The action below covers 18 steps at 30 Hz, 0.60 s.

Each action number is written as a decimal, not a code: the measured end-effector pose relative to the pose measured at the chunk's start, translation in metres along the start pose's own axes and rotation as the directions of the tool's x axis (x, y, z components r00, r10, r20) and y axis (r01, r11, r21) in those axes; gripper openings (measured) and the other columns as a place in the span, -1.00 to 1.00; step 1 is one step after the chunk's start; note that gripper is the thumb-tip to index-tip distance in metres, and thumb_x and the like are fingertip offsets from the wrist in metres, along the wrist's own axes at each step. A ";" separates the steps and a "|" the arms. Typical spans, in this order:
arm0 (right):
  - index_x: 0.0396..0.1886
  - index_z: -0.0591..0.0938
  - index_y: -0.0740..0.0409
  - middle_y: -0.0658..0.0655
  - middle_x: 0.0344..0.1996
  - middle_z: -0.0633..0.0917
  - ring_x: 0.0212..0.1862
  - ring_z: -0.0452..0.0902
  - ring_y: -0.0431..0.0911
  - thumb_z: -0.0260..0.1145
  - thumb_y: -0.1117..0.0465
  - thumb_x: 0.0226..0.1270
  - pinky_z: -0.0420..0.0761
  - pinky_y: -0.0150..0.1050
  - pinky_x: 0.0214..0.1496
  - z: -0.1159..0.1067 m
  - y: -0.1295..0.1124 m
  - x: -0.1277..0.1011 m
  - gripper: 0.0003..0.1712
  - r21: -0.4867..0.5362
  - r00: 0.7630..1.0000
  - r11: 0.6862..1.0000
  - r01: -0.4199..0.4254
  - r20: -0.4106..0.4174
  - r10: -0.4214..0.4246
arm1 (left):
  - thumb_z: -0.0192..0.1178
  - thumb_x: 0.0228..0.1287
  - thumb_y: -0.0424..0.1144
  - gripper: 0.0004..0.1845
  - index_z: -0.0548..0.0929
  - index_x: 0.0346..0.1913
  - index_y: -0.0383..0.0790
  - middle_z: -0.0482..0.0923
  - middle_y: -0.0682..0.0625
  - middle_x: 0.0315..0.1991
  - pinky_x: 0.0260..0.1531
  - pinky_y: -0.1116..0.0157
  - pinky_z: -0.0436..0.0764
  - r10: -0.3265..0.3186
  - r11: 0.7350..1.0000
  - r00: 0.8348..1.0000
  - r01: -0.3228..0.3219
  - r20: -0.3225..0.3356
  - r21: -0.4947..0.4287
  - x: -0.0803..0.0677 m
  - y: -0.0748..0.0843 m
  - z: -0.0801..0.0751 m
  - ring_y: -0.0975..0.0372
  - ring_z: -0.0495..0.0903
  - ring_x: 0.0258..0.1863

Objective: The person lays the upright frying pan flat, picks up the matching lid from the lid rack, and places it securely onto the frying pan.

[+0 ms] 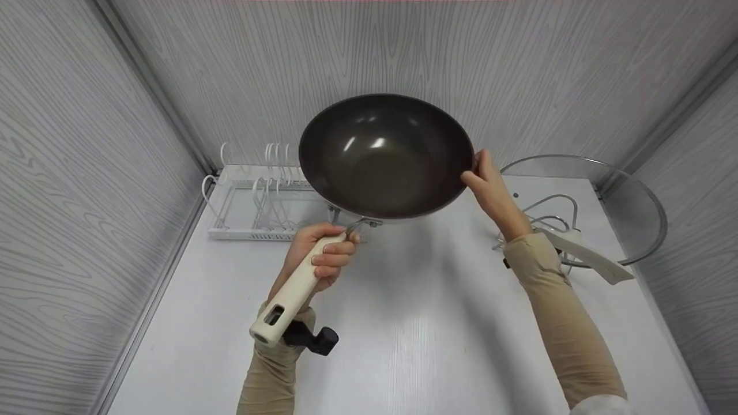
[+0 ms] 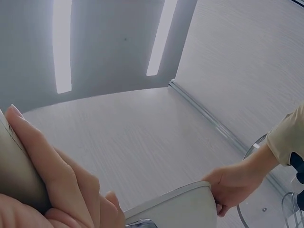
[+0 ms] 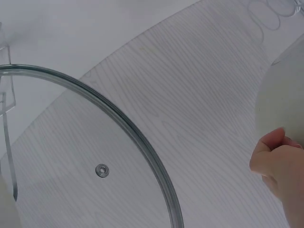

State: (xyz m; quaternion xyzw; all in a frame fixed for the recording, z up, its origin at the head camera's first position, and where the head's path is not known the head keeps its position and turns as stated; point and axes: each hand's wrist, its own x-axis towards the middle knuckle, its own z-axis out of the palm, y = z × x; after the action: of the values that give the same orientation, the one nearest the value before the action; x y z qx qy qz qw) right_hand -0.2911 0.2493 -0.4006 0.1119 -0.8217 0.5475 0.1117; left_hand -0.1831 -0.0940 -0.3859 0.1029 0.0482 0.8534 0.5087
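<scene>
A dark non-stick wok (image 1: 385,155) with a cream handle (image 1: 291,294) is held up above the white table (image 1: 403,334), its bowl tilted toward me. My left hand (image 1: 323,253) grips the handle near the bowl, fingers curled round it. My right hand (image 1: 484,181) pinches the wok's right rim. In the left wrist view the fingers (image 2: 52,175) wrap the handle and the right hand (image 2: 232,183) holds the pale underside of the wok (image 2: 175,209). The right wrist view shows the right hand's knuckles (image 3: 280,161) against the wok's pale outer wall (image 3: 285,99).
A white wire dish rack (image 1: 253,196) stands at the back left of the table. A glass lid (image 1: 611,196) leans in a wire stand (image 1: 553,219) at the back right; the glass lid (image 3: 95,156) fills the right wrist view. Grey wood-grain walls enclose three sides.
</scene>
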 end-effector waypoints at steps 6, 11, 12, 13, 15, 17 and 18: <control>-0.37 0.26 0.19 0.02 -0.46 0.28 -0.39 0.20 -0.21 0.06 0.42 0.11 0.23 -0.36 -0.31 -0.003 -0.028 -0.028 -0.84 0.034 0.997 0.999 -0.010 -0.080 0.012 | -0.18 0.45 -0.34 -0.79 0.39 -0.15 -0.46 0.10 0.05 -0.59 -0.75 0.42 0.54 -0.068 0.997 0.997 0.067 0.021 0.043 0.001 0.003 0.001 0.33 0.17 -0.72; -0.39 0.28 0.21 0.00 -0.51 0.29 -0.41 0.21 -0.23 0.07 0.44 0.07 0.24 -0.38 -0.34 -0.005 -0.041 -0.045 -0.84 0.054 0.989 0.998 0.011 -0.147 -0.003 | -0.19 0.47 -0.34 -0.80 0.39 -0.15 -0.43 0.09 0.05 -0.59 -0.73 0.42 0.56 -0.115 0.992 0.992 0.111 0.053 0.067 0.003 0.005 0.001 0.33 0.21 -0.72; -0.39 0.29 0.21 -0.01 -0.51 0.29 -0.41 0.21 -0.24 0.07 0.45 0.06 0.24 -0.38 -0.34 -0.005 -0.042 -0.048 -0.84 0.058 0.987 0.998 0.013 -0.159 -0.004 | -0.19 0.47 -0.34 -0.80 0.40 -0.16 -0.43 0.09 0.05 -0.59 -0.73 0.43 0.57 -0.122 0.990 0.991 0.118 0.054 0.078 0.003 0.005 0.001 0.33 0.22 -0.72; -0.40 0.28 0.21 -0.01 -0.51 0.28 -0.41 0.20 -0.24 0.06 0.45 0.05 0.23 -0.39 -0.35 -0.006 -0.043 -0.051 -0.84 0.061 0.986 0.998 0.016 -0.168 -0.006 | -0.18 0.47 -0.33 -0.79 0.41 -0.16 -0.43 0.09 0.05 -0.59 -0.73 0.43 0.57 -0.130 0.988 0.990 0.125 0.051 0.093 0.003 0.005 0.001 0.33 0.23 -0.72; -0.38 0.29 0.20 0.00 -0.50 0.29 -0.42 0.20 -0.24 0.06 0.47 0.05 0.23 -0.40 -0.38 -0.008 -0.042 -0.057 -0.82 0.080 0.984 0.997 0.015 -0.178 0.000 | -0.17 0.46 -0.32 -0.79 0.42 -0.18 -0.41 0.08 0.05 -0.60 -0.73 0.44 0.56 -0.149 0.982 0.988 0.142 0.045 0.120 0.003 0.004 0.001 0.33 0.26 -0.73; -0.37 0.29 0.20 0.01 -0.50 0.29 -0.45 0.20 -0.24 0.04 0.49 0.06 0.23 -0.41 -0.43 -0.009 -0.039 -0.063 -0.82 0.102 0.984 0.995 0.006 -0.180 0.013 | -0.16 0.46 -0.31 -0.79 0.44 -0.19 -0.40 0.07 0.06 -0.61 -0.73 0.45 0.55 -0.168 0.977 0.985 0.162 0.033 0.141 0.004 0.003 0.001 0.33 0.27 -0.74; -0.36 0.29 0.20 0.02 -0.50 0.29 -0.46 0.20 -0.24 0.04 0.48 0.07 0.23 -0.41 -0.45 -0.010 -0.038 -0.066 -0.82 0.106 0.983 0.994 0.003 -0.181 0.017 | -0.15 0.45 -0.31 -0.79 0.45 -0.20 -0.39 0.07 0.06 -0.61 -0.74 0.46 0.54 -0.177 0.974 0.984 0.171 0.024 0.148 0.004 0.002 0.001 0.33 0.27 -0.74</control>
State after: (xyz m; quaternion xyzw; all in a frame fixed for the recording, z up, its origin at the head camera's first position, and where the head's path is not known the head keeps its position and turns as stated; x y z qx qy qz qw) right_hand -0.2159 0.2485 -0.3841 0.0643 -0.7783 0.5986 0.1782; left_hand -0.1865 -0.0916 -0.3841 0.1507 0.1095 0.7978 0.5735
